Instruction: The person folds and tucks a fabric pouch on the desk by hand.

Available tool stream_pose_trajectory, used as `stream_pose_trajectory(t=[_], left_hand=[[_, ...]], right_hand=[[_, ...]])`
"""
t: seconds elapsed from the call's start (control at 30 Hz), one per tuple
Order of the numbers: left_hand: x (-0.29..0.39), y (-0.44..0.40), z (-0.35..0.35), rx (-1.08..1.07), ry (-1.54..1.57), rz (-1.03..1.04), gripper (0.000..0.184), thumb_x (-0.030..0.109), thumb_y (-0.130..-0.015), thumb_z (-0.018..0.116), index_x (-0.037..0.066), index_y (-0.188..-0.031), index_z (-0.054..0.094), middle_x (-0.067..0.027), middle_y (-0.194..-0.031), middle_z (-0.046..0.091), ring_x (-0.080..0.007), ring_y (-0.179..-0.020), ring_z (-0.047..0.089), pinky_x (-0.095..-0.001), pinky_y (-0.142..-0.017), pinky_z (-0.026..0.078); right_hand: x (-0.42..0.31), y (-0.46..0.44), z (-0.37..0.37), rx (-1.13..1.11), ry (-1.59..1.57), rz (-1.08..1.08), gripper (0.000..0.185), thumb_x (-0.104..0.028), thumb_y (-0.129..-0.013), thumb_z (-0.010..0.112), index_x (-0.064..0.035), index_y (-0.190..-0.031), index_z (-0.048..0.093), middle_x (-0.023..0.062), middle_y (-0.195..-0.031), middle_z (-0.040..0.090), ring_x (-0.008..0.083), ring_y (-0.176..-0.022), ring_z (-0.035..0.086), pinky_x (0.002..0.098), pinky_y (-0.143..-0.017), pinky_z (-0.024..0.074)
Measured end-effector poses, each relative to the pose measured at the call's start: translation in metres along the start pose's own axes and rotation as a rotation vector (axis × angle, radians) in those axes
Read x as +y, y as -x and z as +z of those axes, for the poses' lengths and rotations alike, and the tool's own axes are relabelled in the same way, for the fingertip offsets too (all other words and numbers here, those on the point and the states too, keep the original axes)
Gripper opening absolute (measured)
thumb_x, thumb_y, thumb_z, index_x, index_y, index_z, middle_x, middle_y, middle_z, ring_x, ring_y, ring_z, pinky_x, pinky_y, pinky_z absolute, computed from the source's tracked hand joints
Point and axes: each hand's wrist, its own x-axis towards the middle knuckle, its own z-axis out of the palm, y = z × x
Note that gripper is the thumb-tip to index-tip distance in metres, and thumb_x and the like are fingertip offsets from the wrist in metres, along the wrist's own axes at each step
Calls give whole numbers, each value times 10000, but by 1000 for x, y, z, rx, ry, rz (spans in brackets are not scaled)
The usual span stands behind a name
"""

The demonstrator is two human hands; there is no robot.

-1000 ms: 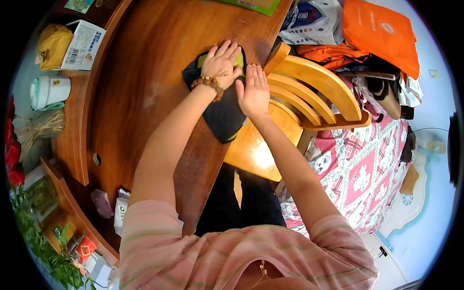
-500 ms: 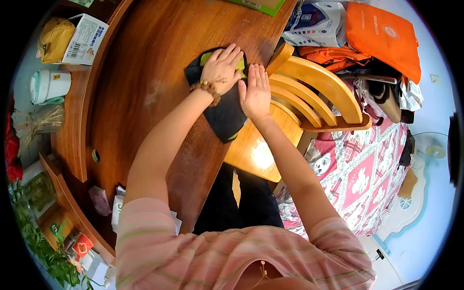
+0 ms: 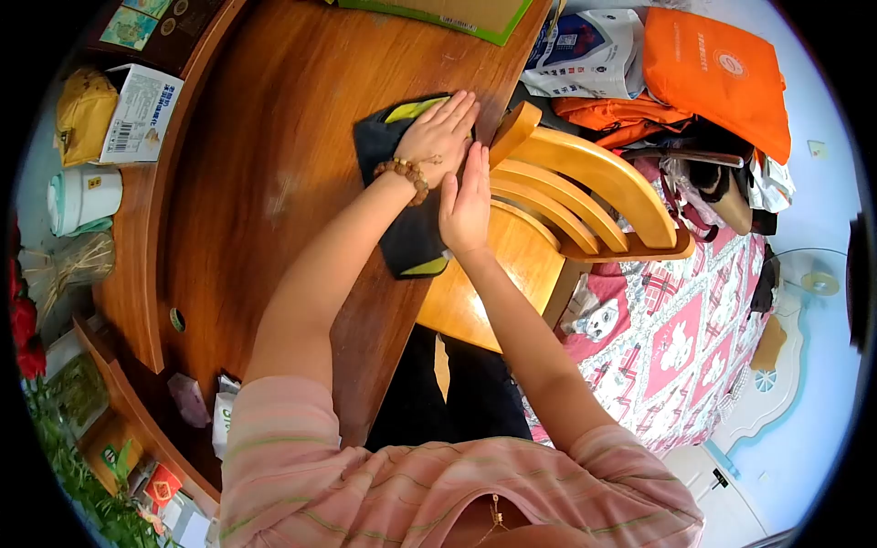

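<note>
A folded black cloth item with yellow-green parts (image 3: 413, 239) lies on the wooden desk (image 3: 292, 146) along its right edge. My left hand (image 3: 437, 139), with a beaded bracelet (image 3: 403, 173) on the wrist, rests flat on the cloth's upper part, fingers stretched out. Beside it, my right hand (image 3: 467, 208) lies along the cloth's right side by the desk edge. Its fingers are straight and close together, thumb apart, and neither hand grips anything. Part of the cloth is hidden beneath the hands, so its kind is unclear.
A wooden chair (image 3: 598, 173) stands right against the desk edge. A green-edged cardboard box (image 3: 475, 16) sits at the far end. Shelves on the left hold a white carton (image 3: 142, 114) and a white tub (image 3: 87, 199). Behind the chair lie an orange bag (image 3: 717, 78) and a patterned bedspread (image 3: 676, 347).
My left hand has shifted slightly right and down on the cloth. My right hand has moved slightly left and down, and more yellow-green shows at the cloth's lower end.
</note>
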Motion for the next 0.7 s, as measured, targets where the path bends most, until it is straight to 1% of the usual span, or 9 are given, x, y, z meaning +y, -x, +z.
stream_pose_trajectory(t=[0.1, 0.17, 0.27, 0.33, 0.47, 0.57, 0.63, 0.67, 0.7], left_hand=[[-9, -28, 7, -20, 2, 36, 535, 235, -996, 466, -16, -1463, 396, -135, -1562, 355, -242, -1470, 279, -379, -1206, 227], [-13, -50, 15, -5, -55, 39, 541, 242, -1002, 463, 2, -1479, 379, -124, -1561, 359, -234, -1467, 285, -370, -1206, 229], [-20, -74, 28, 49, -23, 73, 527, 230, -1000, 483, 30, -1479, 394, -110, -1557, 369, -228, -1456, 310, -356, -1202, 244], [-24, -88, 33, 73, -15, 132, 518, 224, -992, 502, 32, -1465, 415, -109, -1551, 380, -226, -1449, 323, -353, -1197, 256], [-27, -110, 42, 121, -25, 211, 519, 216, -975, 532, 30, -1450, 432, -112, -1519, 426, -231, -1421, 372, -355, -1186, 284], [-28, -98, 42, 139, 74, 208, 532, 183, -963, 549, 62, -1465, 420, -123, -1492, 459, -246, -1394, 412, -366, -1169, 311], [-21, -69, 28, 17, 237, 141, 547, 162, -959, 554, 95, -1481, 404, -114, -1490, 463, -251, -1394, 412, -371, -1157, 320], [-20, -54, 19, 23, 287, 160, 569, 154, -956, 554, 115, -1497, 382, -91, -1510, 443, -249, -1403, 397, -377, -1149, 323], [-17, -40, 7, 57, 317, 134, 560, 171, -934, 566, 95, -1470, 421, -87, -1521, 426, -235, -1409, 388, -372, -1152, 321]], right_hand=[[-11, 7, -11, 34, 34, 29, 490, -109, -949, 522, 87, -1388, 426, 290, -1404, 474, 443, -1329, 430, 516, -1129, 307], [-16, 18, -22, 4, 99, 11, 480, -80, -932, 533, 75, -1378, 449, 246, -1400, 505, 401, -1301, 480, 514, -1111, 330], [-5, 34, -28, -63, 104, 38, 507, -69, -927, 535, 69, -1403, 426, 257, -1426, 476, 400, -1328, 456, 504, -1116, 327], [-3, 37, -25, -103, 9, 89, 545, -60, -924, 531, 63, -1435, 383, 270, -1460, 431, 418, -1364, 410, 494, -1131, 311], [-12, 32, -9, -57, 61, 13, 585, -55, -916, 536, 57, -1457, 344, 271, -1473, 409, 451, -1399, 347, 492, -1154, 283], [-16, 40, -6, -88, 115, -20, 578, -56, -912, 544, 55, -1449, 359, 260, -1465, 423, 437, -1400, 349, 504, -1161, 275], [-18, 48, -9, -104, 129, -83, 575, -58, -891, 562, 54, -1429, 394, 251, -1447, 445, 424, -1387, 373, 512, -1165, 270], [-21, 51, -11, -157, 129, -123, 577, -57, -874, 575, 53, -1417, 411, 245, -1436, 457, 417, -1379, 386, 512, -1165, 272], [-23, 54, -14, -206, 132, -164, 579, -56, -858, 587, 52, -1405, 429, 240, -1425, 468, 411, -1371, 399, 513, -1165, 274]])
